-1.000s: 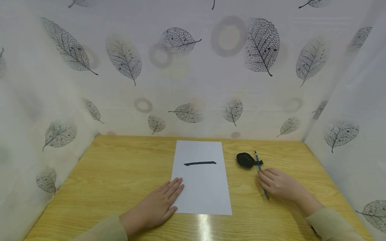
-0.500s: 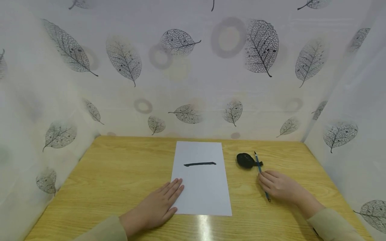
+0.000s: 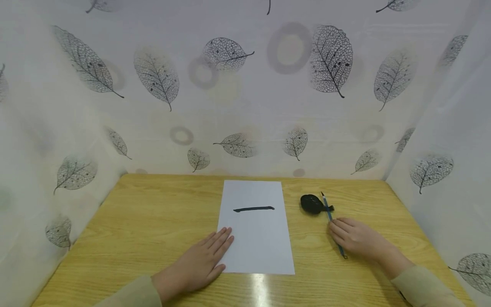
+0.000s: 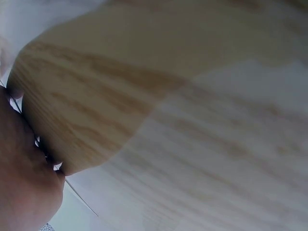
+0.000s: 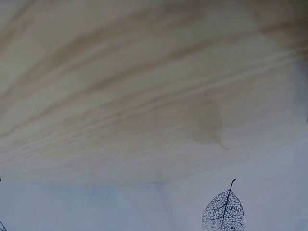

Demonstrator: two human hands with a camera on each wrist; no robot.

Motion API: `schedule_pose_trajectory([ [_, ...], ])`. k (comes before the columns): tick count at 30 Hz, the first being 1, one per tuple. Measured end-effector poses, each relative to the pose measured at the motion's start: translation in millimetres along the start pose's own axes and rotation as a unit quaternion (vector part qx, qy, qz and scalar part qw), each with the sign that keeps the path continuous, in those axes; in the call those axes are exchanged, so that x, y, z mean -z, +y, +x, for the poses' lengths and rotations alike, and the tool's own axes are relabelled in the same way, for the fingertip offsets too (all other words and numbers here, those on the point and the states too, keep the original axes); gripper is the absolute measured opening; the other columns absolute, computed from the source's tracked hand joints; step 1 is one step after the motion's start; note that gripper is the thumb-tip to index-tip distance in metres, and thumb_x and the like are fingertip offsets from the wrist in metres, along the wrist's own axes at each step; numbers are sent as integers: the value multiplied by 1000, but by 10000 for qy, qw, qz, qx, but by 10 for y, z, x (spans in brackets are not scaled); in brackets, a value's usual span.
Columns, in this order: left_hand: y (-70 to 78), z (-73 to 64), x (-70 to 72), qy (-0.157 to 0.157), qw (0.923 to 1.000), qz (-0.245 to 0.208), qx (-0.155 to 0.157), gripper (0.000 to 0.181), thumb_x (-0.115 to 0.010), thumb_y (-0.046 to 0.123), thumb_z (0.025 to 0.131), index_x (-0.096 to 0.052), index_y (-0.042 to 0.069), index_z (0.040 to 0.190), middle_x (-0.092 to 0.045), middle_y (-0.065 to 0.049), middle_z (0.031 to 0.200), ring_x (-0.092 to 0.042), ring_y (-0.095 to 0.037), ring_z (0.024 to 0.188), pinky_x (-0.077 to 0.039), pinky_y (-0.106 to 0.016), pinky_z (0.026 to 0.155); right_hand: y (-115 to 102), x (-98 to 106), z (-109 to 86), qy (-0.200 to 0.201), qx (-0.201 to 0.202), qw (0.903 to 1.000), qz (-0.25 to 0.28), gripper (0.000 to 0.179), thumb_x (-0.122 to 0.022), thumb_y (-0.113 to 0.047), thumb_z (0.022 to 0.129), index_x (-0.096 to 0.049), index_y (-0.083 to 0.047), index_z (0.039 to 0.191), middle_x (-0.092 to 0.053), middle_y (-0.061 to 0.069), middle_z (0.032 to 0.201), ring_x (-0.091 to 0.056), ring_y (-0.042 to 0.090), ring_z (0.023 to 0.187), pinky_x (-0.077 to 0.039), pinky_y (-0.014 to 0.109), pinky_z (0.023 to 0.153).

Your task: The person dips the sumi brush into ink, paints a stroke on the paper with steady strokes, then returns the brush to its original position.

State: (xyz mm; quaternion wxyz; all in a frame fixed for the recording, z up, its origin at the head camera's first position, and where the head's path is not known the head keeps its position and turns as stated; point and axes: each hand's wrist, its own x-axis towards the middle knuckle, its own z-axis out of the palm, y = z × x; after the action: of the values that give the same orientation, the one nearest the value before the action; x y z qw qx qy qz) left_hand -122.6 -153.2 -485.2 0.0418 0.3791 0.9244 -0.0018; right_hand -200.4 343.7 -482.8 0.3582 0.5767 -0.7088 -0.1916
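A white sheet of paper (image 3: 258, 243) lies on the table with one thick black stroke (image 3: 254, 209) across its upper half. My left hand (image 3: 199, 260) rests on the sheet's lower left edge with its fingers straight; part of it shows at the left of the left wrist view. To the right, my right hand (image 3: 358, 238) pinches a blue-handled writing brush (image 3: 327, 208), its dark tip pointing away from me. The brush passes over the short handle of a small black ink dish (image 3: 311, 204); whether they touch I cannot tell. The right wrist view shows neither hand nor brush.
The wood-grain table (image 3: 153, 213) ends at the back against a pale leaf-printed curtain (image 3: 245, 106). Similar cloth closes in the left and right sides. A dark object, mostly hidden, peeks out beside the right sleeve (image 3: 418, 283).
The brush has tilted a little, its tip swinging slightly left and its lower end slightly right in my right hand. My left hand and the paper have stayed in place.
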Motion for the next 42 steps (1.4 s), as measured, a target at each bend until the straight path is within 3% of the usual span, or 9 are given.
schedule_pose_trajectory([
  [12, -5, 7, -10, 96, 9999, 8, -42, 66, -36, 44, 114, -31, 4, 167, -24, -15, 177, -28, -30, 164, -34, -45, 131, -2, 9, -28, -87, -31, 10000, -17, 67, -13, 10, 113, -77, -7, 102, -77, 10, 106, -74, 20, 90, -64, 32, 82],
  [22, -6, 15, 25, 100, 9999, -127, 9, 66, -41, 43, 113, -32, 5, 166, -26, -14, 176, -29, -30, 163, -34, -46, 131, 1, -21, -27, 16, -7, 10000, -26, 65, -15, 9, 113, -77, -7, 101, -78, 10, 105, -74, 20, 89, -64, 33, 81],
  [42, -5, 12, 41, 141, 9998, 34, -95, 66, -43, 44, 113, -35, 4, 165, -29, -14, 175, -31, -29, 163, -35, -44, 131, 7, 33, -30, 163, -137, 9997, 71, 62, -16, 6, 114, -76, -5, 103, -80, 12, 104, -76, 20, 89, -64, 34, 79],
])
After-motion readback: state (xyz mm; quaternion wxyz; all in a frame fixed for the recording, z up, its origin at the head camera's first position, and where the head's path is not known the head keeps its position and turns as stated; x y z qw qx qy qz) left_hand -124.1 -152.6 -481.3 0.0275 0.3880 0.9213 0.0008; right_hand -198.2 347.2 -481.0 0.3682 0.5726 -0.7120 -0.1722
